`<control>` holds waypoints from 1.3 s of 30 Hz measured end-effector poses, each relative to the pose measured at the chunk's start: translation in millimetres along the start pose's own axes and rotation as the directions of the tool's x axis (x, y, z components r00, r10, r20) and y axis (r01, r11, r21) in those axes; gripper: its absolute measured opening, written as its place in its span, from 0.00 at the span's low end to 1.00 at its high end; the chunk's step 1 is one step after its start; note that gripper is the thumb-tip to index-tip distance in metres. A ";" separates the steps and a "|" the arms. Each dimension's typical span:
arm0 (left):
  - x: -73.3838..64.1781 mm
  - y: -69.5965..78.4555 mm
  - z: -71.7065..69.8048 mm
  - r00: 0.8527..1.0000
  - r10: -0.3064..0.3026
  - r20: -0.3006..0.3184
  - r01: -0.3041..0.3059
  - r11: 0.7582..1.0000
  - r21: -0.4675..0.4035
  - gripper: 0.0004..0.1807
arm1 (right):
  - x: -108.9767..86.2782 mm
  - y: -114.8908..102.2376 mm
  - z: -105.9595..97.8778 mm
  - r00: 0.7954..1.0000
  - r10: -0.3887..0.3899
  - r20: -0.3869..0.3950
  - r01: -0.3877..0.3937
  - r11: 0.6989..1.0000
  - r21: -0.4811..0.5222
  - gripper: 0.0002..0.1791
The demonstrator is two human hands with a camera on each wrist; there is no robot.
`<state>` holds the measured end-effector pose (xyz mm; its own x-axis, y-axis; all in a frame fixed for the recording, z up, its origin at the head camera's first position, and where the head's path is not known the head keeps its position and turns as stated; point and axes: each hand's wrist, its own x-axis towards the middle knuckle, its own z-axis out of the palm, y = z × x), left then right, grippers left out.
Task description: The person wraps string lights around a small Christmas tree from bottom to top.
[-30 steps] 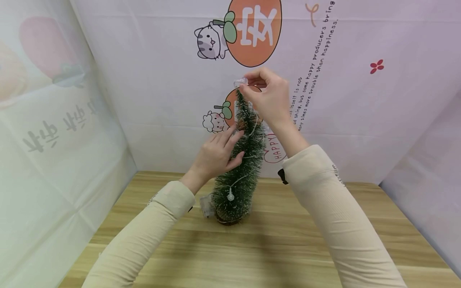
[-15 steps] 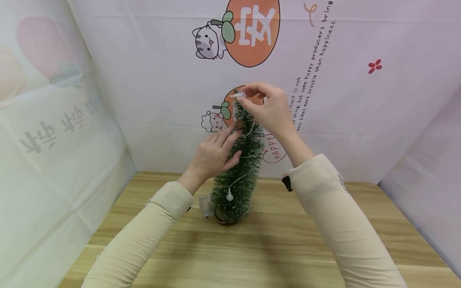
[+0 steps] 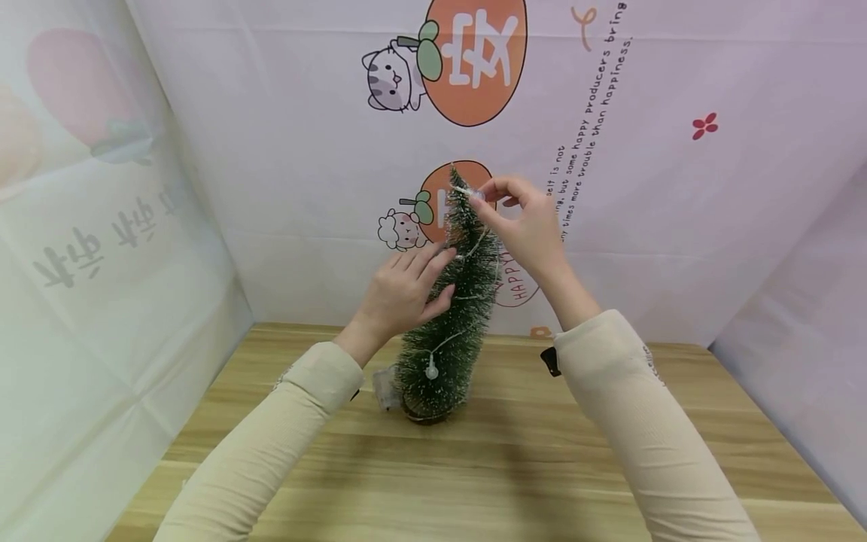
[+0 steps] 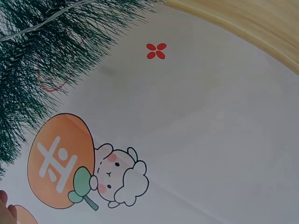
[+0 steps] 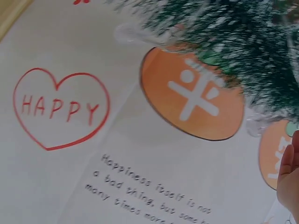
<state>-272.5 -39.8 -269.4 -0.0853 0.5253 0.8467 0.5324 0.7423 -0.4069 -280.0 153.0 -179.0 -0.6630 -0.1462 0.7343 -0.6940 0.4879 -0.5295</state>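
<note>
A small frosted green Christmas tree stands on the table, leaning slightly, with a string of lights wound around it. Near its tip, my right hand pinches a clear bulb of that string between thumb and fingertips. My left hand touches the upper left side of the tree, fingers fairly straight and thumb held apart below them. Another bulb hangs low on the front. The light wire crosses the branches in the left wrist view. In the right wrist view a clear bulb sticks out from the branches.
A clear box sits beside the tree's base on the left. The wooden table extends forward and to both sides. White printed cloth stands behind the tree and along both sides.
My right hand has come down from the tree's tip and then slightly right, carrying the bulb. The treetop has swung a little right. My left hand has stayed nearly still.
</note>
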 end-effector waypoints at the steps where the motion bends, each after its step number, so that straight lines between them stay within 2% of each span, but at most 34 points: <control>1: -0.2 -0.2 0.2 1.000 -0.001 -0.002 0.001 1.000 -0.004 0.23 | -1.2 1.8 0.4 1.000 -0.009 0.001 0.009 1.000 -0.002 0.13; 9: -1.6 0.0 -0.3 1.000 0.006 0.004 -0.006 1.000 0.001 0.23 | -7.8 13.6 3.4 0.999 -0.052 0.012 0.052 0.998 0.034 0.12; 13: -0.9 -0.1 -0.6 1.000 0.009 -0.003 -0.009 1.000 -0.004 0.23 | -7.0 12.9 3.8 0.997 -0.078 0.013 0.077 0.997 0.032 0.12; 22: -0.8 -3.3 -1.2 1.000 -0.011 -0.023 0.010 1.000 -0.027 0.25 | -6.9 12.4 4.9 0.996 -0.084 0.019 0.082 0.994 0.065 0.13; 31: -3.9 -6.6 -4.6 0.999 -0.012 -0.043 0.010 0.999 -0.045 0.21 | -11.2 17.6 1.8 0.986 -0.165 0.008 0.163 0.981 0.109 0.13; 39: -5.5 -8.7 -6.5 0.999 -0.008 -0.053 0.004 0.998 -0.062 0.20 | -14.0 20.4 -2.1 0.989 -0.145 -0.021 0.146 0.981 0.124 0.15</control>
